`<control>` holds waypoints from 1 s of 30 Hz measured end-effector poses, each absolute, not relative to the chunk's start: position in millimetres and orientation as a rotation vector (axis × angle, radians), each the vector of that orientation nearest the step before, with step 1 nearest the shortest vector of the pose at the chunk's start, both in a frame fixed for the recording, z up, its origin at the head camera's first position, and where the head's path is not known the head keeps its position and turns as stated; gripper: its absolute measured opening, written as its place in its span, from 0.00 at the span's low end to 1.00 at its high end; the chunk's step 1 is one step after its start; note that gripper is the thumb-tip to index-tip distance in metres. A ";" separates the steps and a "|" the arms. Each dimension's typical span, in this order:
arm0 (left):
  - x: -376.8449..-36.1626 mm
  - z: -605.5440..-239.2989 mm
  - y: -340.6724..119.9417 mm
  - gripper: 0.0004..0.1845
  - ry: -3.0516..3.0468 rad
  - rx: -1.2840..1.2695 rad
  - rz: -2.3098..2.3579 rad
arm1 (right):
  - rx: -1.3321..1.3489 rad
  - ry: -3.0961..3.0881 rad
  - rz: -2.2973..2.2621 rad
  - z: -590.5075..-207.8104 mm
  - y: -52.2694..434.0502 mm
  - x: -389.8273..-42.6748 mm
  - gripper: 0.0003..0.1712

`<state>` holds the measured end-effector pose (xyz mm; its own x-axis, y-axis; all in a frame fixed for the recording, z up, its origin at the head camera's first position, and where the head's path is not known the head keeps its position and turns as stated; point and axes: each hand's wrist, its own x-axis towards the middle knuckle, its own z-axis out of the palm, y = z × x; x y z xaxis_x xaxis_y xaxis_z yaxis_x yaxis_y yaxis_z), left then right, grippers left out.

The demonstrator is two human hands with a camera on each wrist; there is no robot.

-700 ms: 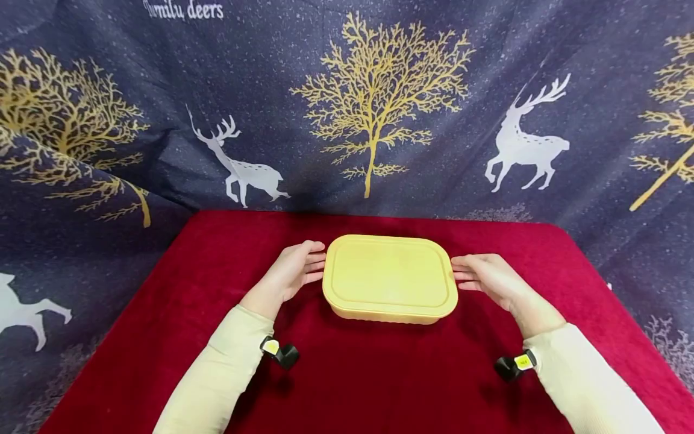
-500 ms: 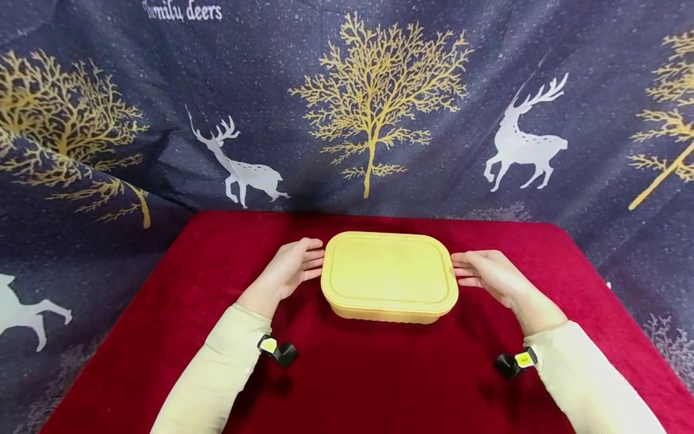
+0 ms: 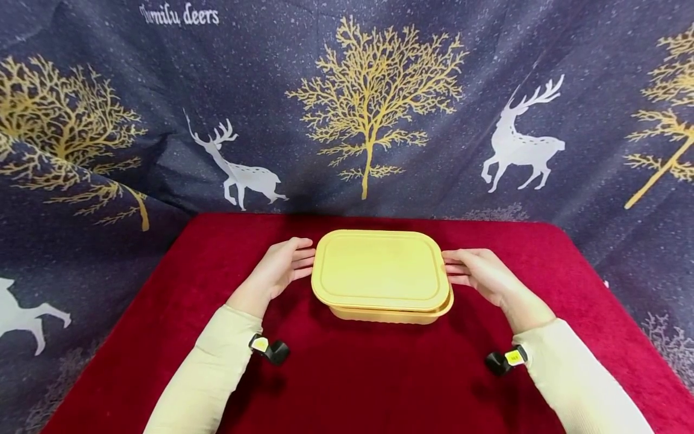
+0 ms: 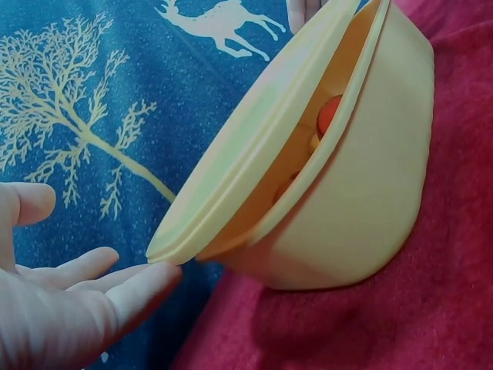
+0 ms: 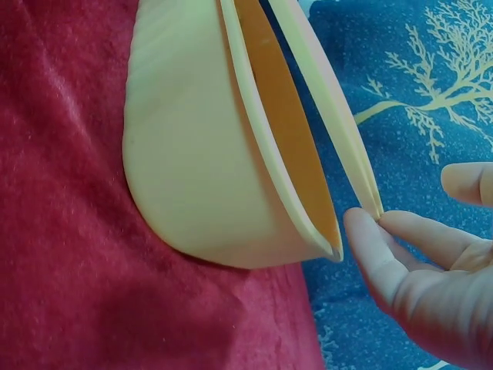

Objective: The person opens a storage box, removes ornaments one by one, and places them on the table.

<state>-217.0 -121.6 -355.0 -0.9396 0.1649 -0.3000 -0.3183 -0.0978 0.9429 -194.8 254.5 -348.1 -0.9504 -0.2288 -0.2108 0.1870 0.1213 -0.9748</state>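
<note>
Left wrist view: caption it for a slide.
Left hand touching a yellow lid ajar above its container, a red object inside.

From above and behind, the tabletop (image 3: 379,386), lid (image 3: 382,268), left hand (image 3: 278,263) and right hand (image 3: 482,274) are looked down on in the head view, with the backdrop (image 3: 325,36) faced beyond. In the left wrist view, the left end of the box (image 4: 350,208) is seen from close by, the scene turned on its side; in the right wrist view, the right end is seen as closely, turned the opposite way. Lid, box, tabletop and backdrop are shared by all three.
</note>
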 end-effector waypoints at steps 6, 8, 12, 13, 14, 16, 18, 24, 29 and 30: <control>-216.7 -356.6 -129.5 0.28 1.869 -0.169 2.111 | -0.047 2.091 -1.913 -350.7 247.2 -196.8 0.29; -216.8 -357.0 -132.2 0.28 1.878 -0.165 2.108 | -0.043 2.083 -1.920 -351.4 244.4 -197.7 0.30; -216.3 -356.8 -137.5 0.28 1.902 -0.154 2.098 | -0.026 2.065 -1.946 -352.2 238.9 -199.0 0.31; -215.9 -356.7 -138.7 0.28 1.908 -0.152 2.096 | -0.021 2.060 -1.954 -352.5 237.6 -199.3 0.31; -215.6 -356.7 -139.8 0.28 1.911 -0.155 2.097 | -0.016 2.054 -1.962 -352.6 236.2 -199.5 0.31; -215.3 -356.7 -142.1 0.28 1.915 -0.159 2.099 | -0.008 2.048 -1.971 -353.0 233.5 -200.1 0.30; -215.1 -356.7 -144.5 0.29 1.917 -0.162 2.103 | -0.006 2.037 -1.974 -353.4 230.9 -201.0 0.30; -213.7 -357.0 -153.4 0.29 1.922 -0.166 2.104 | -0.021 2.019 -1.968 -355.3 222.9 -203.8 0.29; -210.7 -356.4 -160.8 0.29 1.938 -0.180 2.099 | -0.014 2.004 -1.977 -356.8 215.0 -206.0 0.29; -210.4 -356.4 -162.0 0.29 1.942 -0.185 2.098 | -0.012 2.003 -1.978 -357.2 213.5 -206.6 0.29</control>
